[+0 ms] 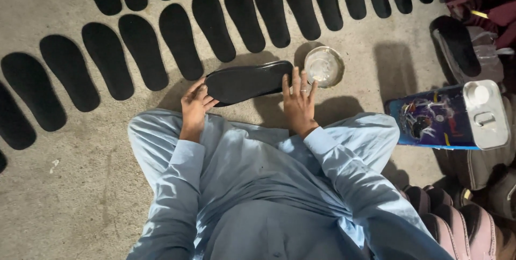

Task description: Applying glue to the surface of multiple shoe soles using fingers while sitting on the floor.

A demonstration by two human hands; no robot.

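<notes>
Both arms reach forward; left hand (pixel 194 105) curled in a grip, right hand (pixel 299 101) spread flat.

Black sole (pixel 248 81), grey floor (pixel 80 185), pale blue clothing (pixel 242 168), blue patterned tin (pixel 430 117) with a white top.

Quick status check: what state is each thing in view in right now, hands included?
Left hand: fingers gripping one end of the black sole.
Right hand: fingers spread, pressing the sole's other end.
Black sole: held level above the floor.
Round tin: open, pale stuff inside.
Blue rectangular can: lying on its side, capped.
Rows of black soles: flat on the concrete floor, spaced apart.
</notes>
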